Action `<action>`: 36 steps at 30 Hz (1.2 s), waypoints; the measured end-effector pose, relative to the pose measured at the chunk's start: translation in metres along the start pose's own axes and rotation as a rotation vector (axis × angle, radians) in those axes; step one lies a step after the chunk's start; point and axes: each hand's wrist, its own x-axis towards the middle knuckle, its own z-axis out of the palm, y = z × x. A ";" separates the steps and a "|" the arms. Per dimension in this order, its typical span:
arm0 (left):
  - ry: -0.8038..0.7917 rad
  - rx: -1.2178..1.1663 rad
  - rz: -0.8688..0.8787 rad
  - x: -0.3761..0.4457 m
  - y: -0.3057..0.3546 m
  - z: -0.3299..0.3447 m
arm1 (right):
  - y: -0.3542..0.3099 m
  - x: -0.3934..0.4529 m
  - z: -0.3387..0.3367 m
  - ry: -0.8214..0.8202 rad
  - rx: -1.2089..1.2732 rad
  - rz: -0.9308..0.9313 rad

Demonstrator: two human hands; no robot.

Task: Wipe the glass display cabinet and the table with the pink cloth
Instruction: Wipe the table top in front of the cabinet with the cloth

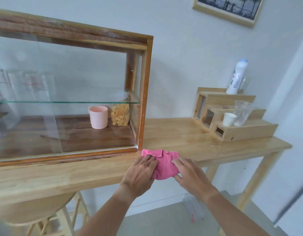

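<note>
We are standing at the wooden table (190,142), where the glass display cabinet (70,92) is sitting on its left portion. The pink cloth (161,165) is lying bunched on the tabletop, touching the cabinet's front right corner. Our left hand (140,176) and right hand (192,176) are pressing flat, fingers extended, on its two sides.

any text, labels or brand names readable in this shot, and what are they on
Nothing here can be read for certain.
Red print on the clear glasses on the upper shelf of the glass display cabinet: blurred, unreadable.
Coloured label on the white bottle on the wooden stepped stand: too small and blurred to read.
No text shows on the pink cloth.
</note>
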 end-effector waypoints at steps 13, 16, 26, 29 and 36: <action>-0.020 -0.434 -0.358 0.023 -0.008 -0.042 | -0.005 0.045 -0.043 -0.297 0.485 0.320; -0.120 -0.339 -0.477 0.018 -0.010 -0.038 | -0.009 0.048 -0.045 -0.345 0.473 0.394; -0.102 0.111 -0.157 -0.012 -0.010 -0.020 | -0.012 0.036 -0.022 -0.254 0.236 0.200; -0.155 0.162 -0.063 -0.020 -0.007 -0.008 | -0.002 0.022 -0.011 -0.306 0.050 0.072; -0.175 0.148 -0.195 -0.011 0.010 -0.001 | -0.014 0.003 0.017 0.164 -0.226 0.077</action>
